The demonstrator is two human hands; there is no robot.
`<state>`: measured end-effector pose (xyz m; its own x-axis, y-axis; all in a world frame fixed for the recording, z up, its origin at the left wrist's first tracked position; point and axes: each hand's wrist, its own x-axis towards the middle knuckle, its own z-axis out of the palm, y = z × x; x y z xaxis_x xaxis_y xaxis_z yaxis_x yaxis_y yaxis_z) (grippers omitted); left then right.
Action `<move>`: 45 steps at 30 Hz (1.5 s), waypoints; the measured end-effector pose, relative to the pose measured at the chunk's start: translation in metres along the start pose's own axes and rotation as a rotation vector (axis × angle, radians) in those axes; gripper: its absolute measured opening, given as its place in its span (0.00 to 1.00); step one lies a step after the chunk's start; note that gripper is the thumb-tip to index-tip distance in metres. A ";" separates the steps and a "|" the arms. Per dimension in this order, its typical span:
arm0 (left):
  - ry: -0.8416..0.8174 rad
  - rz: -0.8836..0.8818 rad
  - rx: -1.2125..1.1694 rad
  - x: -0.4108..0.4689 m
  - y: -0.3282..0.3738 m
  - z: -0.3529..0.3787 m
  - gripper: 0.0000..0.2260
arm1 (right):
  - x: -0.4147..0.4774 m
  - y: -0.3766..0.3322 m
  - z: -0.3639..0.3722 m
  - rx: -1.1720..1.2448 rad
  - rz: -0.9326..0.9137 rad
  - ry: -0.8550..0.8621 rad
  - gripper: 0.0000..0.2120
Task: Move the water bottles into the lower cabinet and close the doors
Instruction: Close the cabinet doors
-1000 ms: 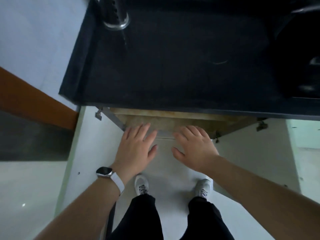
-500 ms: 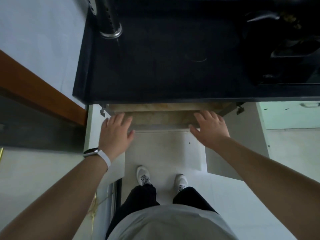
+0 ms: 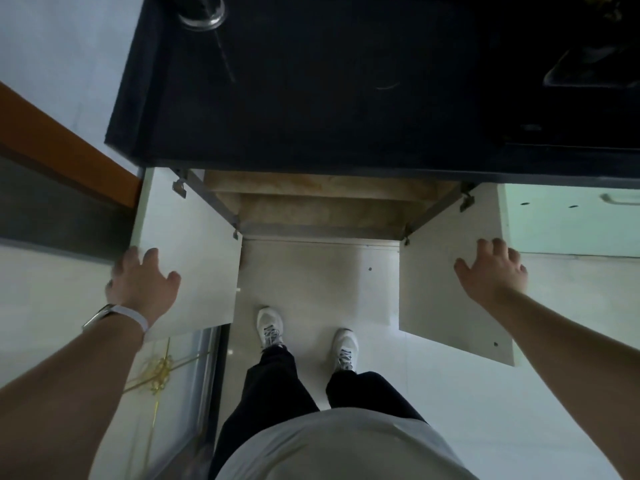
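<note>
Fingers spread, the left hand [image 3: 143, 282] rests on the open left door [image 3: 194, 258], the right hand [image 3: 493, 271] on the right door [image 3: 440, 292], below a black counter [image 3: 346, 81].

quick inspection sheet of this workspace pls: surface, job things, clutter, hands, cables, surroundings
surface: black countertop, dark and glossy
job's things: lower cabinet open, left door and right door both standing wide; no water bottles seen
clutter: round metal base at the counter's back left
grippers: left hand on the left door's free edge, fingers' curl unclear; right hand flat on the right door, fingers spread
cables: nothing seen
surroundings: white floor, pale green cabinet front to the right, dark sink set in the counter
</note>
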<state>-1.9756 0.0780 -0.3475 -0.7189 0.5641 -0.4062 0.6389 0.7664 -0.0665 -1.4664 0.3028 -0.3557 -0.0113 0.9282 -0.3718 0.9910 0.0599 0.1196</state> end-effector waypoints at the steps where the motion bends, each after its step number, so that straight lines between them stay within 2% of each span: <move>1: -0.019 -0.023 -0.004 -0.003 -0.001 0.004 0.27 | 0.000 0.005 0.003 -0.007 0.000 -0.017 0.29; 8: -0.095 -0.077 -0.031 -0.019 -0.003 0.016 0.28 | -0.001 0.010 0.011 0.035 -0.003 -0.080 0.28; 17: -0.086 -0.051 -0.118 -0.025 0.013 0.016 0.25 | -0.007 -0.015 0.005 0.182 -0.086 -0.067 0.25; 21: -0.055 0.022 -0.134 -0.036 0.033 0.021 0.22 | -0.010 -0.033 0.003 0.251 -0.195 -0.085 0.25; 26: -0.009 0.228 -0.193 -0.048 0.054 0.029 0.17 | -0.016 -0.064 0.000 0.348 -0.363 -0.057 0.26; 30: -0.067 0.436 -0.181 -0.058 0.067 0.033 0.18 | -0.028 -0.094 0.006 0.217 -0.673 -0.077 0.26; 34: -0.164 0.581 -0.055 -0.060 0.066 0.032 0.21 | -0.030 -0.111 0.010 0.142 -0.887 -0.221 0.25; 37: -0.137 0.597 0.021 -0.060 0.066 0.032 0.21 | -0.032 -0.099 0.016 -0.033 -1.031 -0.276 0.27; 41: -0.083 0.579 0.043 -0.061 0.071 0.034 0.19 | -0.033 -0.072 0.020 -0.271 -1.176 -0.354 0.37; 43: -0.059 0.579 0.072 -0.063 0.075 0.034 0.18 | -0.033 -0.063 0.021 -0.370 -1.242 -0.327 0.34; 45: -0.023 0.601 0.110 -0.064 0.079 0.033 0.17 | -0.032 -0.060 0.021 -0.384 -1.258 -0.283 0.23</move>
<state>-1.8701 0.0919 -0.3564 -0.2185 0.8800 -0.4217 0.9563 0.2791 0.0869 -1.5227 0.2620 -0.3703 -0.8053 0.0633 -0.5894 0.2283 0.9507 -0.2097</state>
